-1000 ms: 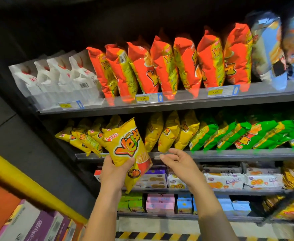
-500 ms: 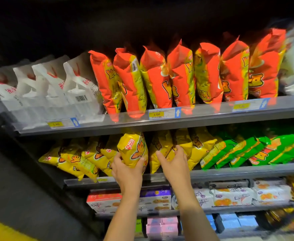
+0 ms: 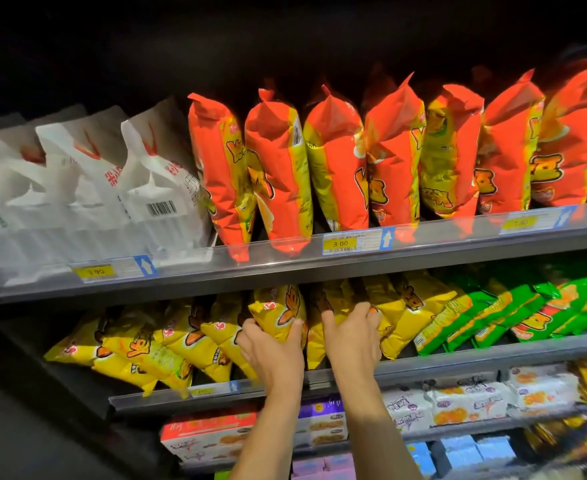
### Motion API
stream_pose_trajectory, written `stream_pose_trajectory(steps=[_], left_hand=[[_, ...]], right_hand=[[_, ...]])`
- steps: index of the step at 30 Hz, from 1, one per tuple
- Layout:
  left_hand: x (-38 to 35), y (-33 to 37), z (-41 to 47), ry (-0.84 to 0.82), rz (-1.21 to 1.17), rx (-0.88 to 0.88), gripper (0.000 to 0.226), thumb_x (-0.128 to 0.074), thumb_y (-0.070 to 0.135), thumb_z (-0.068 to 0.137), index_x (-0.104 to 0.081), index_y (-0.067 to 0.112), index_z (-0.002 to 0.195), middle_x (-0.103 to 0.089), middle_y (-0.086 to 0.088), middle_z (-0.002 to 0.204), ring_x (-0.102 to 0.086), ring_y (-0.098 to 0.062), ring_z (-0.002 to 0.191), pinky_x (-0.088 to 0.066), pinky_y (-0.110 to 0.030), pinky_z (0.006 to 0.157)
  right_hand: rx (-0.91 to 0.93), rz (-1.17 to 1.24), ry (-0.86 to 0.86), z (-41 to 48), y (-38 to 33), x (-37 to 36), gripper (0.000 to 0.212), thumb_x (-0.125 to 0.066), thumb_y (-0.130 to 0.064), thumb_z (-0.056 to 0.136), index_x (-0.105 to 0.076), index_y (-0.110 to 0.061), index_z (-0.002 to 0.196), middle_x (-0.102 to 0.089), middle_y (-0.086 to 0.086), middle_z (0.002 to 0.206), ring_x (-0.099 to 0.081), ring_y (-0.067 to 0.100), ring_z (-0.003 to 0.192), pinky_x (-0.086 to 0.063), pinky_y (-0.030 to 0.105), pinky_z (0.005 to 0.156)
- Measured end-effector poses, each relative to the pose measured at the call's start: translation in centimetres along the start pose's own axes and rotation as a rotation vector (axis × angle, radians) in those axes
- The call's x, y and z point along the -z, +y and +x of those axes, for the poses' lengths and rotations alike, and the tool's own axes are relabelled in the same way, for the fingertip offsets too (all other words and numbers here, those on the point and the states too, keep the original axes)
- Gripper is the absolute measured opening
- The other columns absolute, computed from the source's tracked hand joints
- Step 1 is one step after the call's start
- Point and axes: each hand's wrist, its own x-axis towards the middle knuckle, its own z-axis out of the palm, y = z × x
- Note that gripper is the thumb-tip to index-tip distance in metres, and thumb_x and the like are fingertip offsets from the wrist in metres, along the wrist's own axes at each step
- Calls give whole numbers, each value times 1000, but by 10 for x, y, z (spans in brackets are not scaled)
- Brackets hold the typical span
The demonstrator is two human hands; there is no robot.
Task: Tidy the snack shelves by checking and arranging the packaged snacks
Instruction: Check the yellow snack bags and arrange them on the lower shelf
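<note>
My left hand (image 3: 271, 355) grips a yellow bag (image 3: 280, 311), nearly seated upright. My right hand (image 3: 352, 336) pinches the next bag (image 3: 344, 296) just beside it. Left of my grip, slumped bags (image 3: 146, 344) are not yet straightened.

One head-worn camera faces the snack shelves (image 3: 285, 268) from close in front.

Yellow price tag (image 3: 340, 243) on upper shelf rail (image 3: 268, 268): "3 00". Second tag (image 3: 97, 271), at its 9 o'clock: "3 90". Orange bags (image 3: 337, 161): print too blurred.
</note>
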Motion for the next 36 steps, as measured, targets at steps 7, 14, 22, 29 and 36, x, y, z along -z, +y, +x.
stream_pose_trajectory(steps=[7,14,22,29,36], left_hand=[[-7,-7,3,-29,35,24,90,-87,39,84,-37,4,150,-41,-18,147,-46,-37,134,-50,-52,101],[-7,-9,10,-15,47,49,83,-86,36,85,-40,1,145,-43,-18,143,-50,-38,130,-50,-51,94],[-9,-4,14,-14,14,100,83,-86,28,87,-37,-2,147,-41,-22,148,-49,-42,133,-50,-55,98],[-12,-6,0,-57,100,87,82,-88,36,83,-43,0,141,-48,-21,140,-53,-42,129,-53,-59,99],[-6,-3,-14,-60,42,190,95,-85,41,87,-33,0,154,-45,-23,154,-48,-45,139,-48,-62,108]], right_hand=[[6,40,61,4,4,-4,52,-59,-41,103,-42,-8,140,-51,14,138,-59,35,122,-51,42,86],[63,182,113,1,12,4,33,-60,-33,105,-46,-8,121,-55,14,123,-59,36,111,-36,34,76],[135,320,138,1,24,29,46,-58,-40,105,-46,-12,139,-53,6,125,-50,21,100,-37,32,81],[161,383,127,-3,34,46,43,-59,-45,104,-49,-19,136,-52,-2,118,-57,20,97,-44,35,79],[153,424,60,-5,49,74,43,-58,-47,103,-47,-23,137,-50,-6,122,-57,18,101,-44,35,77]])
